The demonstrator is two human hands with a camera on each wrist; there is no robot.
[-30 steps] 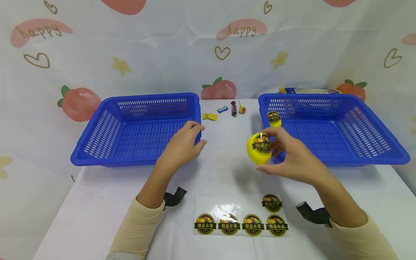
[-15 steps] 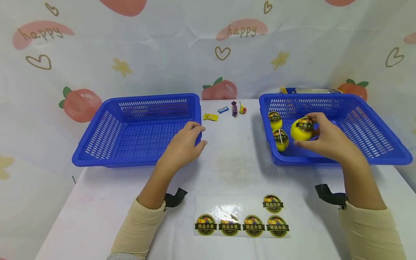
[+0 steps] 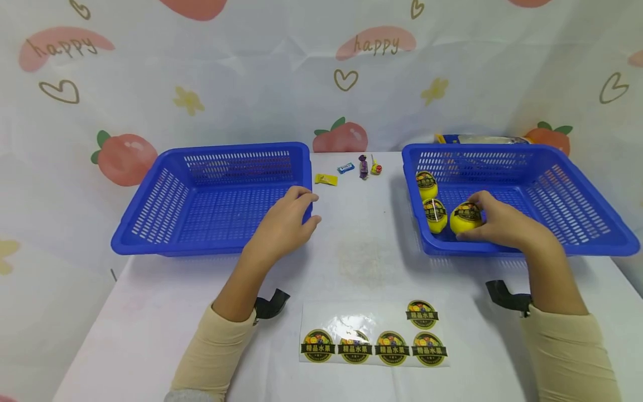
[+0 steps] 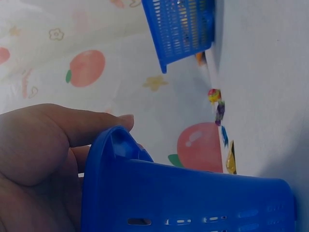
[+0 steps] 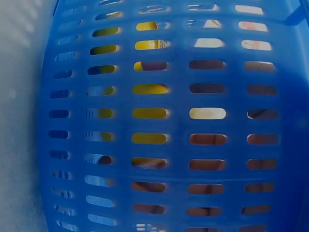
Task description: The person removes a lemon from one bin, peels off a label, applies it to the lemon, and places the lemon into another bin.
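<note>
Head view: my right hand point(image 3: 502, 226) curls its fingers round one yellow ball point(image 3: 464, 218), low in the right basket point(image 3: 577, 234), beside two more balls point(image 3: 435, 215). My left hand point(image 3: 281, 229) grips the left basket point(image 3: 150, 245) corner. Two baskets, five stickers point(image 3: 374, 346), four sweets point(image 3: 351, 170). Right wrist view shows only blue mesh point(image 5: 174, 121) with yellow behind.

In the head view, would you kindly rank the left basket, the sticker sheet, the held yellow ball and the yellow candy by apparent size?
1. Left basket, clearly largest.
2. Sticker sheet, though it lies nearer the camera.
3. Yellow ball, held by the right hand in the right basket.
4. Yellow candy, smallest, but farthest away.
</note>
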